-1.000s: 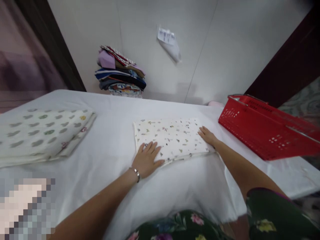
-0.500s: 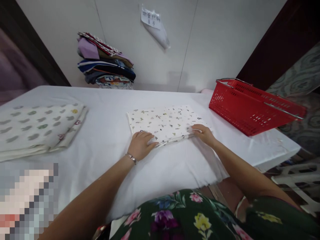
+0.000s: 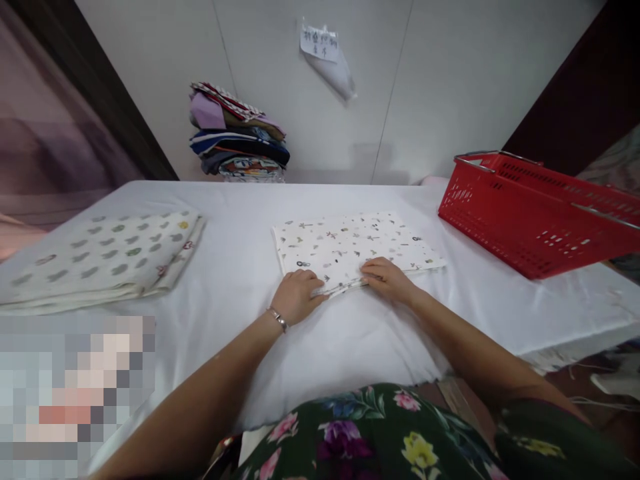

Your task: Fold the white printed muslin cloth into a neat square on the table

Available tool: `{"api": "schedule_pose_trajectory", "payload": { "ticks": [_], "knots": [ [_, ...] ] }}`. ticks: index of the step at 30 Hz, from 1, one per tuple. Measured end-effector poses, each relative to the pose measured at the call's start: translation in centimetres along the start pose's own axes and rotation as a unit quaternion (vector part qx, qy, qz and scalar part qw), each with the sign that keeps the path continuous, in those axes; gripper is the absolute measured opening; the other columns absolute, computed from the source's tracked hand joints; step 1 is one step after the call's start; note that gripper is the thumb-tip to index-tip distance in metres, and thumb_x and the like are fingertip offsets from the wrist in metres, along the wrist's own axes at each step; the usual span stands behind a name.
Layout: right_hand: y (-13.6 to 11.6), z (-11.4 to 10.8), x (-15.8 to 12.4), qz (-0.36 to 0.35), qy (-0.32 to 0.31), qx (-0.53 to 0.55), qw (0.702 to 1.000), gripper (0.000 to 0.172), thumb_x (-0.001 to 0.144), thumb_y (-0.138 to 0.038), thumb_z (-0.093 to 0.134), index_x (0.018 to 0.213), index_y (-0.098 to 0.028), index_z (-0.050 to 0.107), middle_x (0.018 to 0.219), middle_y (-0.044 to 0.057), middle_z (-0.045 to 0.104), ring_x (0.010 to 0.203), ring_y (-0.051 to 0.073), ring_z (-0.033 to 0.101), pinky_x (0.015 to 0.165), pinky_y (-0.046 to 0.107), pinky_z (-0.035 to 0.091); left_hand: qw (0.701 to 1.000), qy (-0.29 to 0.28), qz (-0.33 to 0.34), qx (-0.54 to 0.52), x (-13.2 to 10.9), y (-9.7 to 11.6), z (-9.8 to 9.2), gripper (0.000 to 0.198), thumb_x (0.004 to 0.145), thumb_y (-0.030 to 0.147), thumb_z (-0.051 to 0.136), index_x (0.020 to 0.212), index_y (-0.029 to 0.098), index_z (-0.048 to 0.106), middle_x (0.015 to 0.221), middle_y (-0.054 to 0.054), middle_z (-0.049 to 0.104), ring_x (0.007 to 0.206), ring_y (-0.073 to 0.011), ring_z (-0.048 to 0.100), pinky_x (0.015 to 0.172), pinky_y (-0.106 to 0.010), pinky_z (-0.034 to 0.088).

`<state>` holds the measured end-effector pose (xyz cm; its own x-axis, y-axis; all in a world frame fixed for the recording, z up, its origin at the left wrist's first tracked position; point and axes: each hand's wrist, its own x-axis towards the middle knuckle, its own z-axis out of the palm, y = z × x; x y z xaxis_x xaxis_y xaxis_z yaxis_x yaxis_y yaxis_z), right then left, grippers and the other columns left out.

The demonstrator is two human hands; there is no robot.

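A folded white cloth with small printed motifs lies flat on the white-covered table in front of me. My left hand, with a bracelet at the wrist, pinches its near edge towards the left corner. Along the same edge, near the middle, my right hand grips the cloth between thumb and fingers. The layers of the near edge show between both hands. The undersides of the fingertips are hidden.
To the left lies another folded cloth with grey spots. A red plastic basket stands at the right. Behind the table is a stack of folded fabrics, and a paper sign hangs on the wall.
My right hand has slid left along the cloth's near edge, closer to my left hand. My left hand stays by the left corner. The whole view has shifted slightly.
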<state>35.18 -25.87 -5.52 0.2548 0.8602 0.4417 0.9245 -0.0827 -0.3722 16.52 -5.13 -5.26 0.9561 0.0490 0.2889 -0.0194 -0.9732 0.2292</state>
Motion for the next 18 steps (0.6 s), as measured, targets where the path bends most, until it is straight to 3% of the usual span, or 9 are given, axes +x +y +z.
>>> {"api": "schedule_pose_trajectory", "payload": {
  "ticks": [6, 11, 18],
  "knots": [
    [-1.3, 1.3, 1.7, -0.035, -0.040, 0.022, 0.998, 0.021, 0.086, -0.030, 0.052, 0.098, -0.022, 0.067, 0.099, 0.007, 0.064, 0.095, 0.019, 0.056, 0.085, 0.036, 0.045, 0.999, -0.024, 0.019, 0.023, 0.2, 0.6, -0.9, 0.026, 0.088, 0.034, 0.044, 0.083, 0.020, 0.065, 0.086, -0.005, 0.062, 0.082, -0.0182, 0.053, 0.073, -0.035, 0.039],
    [-0.9, 2.5, 1.7, -0.024, -0.010, 0.036, 0.999, 0.020, 0.088, -0.027, 0.049, 0.095, -0.023, 0.068, 0.096, 0.006, 0.064, 0.092, 0.019, 0.056, 0.083, 0.037, 0.044, 0.999, -0.038, 0.026, 0.029, 0.2, 0.8, -1.2, 0.022, 0.086, 0.034, 0.047, 0.088, 0.020, 0.063, 0.089, -0.006, 0.061, 0.084, -0.0196, 0.052, 0.074, -0.036, 0.039],
    [-0.9, 2.4, 1.0, -0.020, 0.017, 0.076, 0.997, 0.019, 0.087, -0.027, 0.050, 0.096, -0.024, 0.066, 0.095, 0.006, 0.063, 0.090, 0.019, 0.056, 0.081, 0.037, 0.044, 1.000, -0.024, -0.003, -0.010, 0.1, 0.3, -0.5, 0.028, 0.085, 0.042, 0.048, 0.089, 0.019, 0.063, 0.090, -0.005, 0.060, 0.084, -0.0187, 0.052, 0.076, -0.035, 0.040]
  ]
}}
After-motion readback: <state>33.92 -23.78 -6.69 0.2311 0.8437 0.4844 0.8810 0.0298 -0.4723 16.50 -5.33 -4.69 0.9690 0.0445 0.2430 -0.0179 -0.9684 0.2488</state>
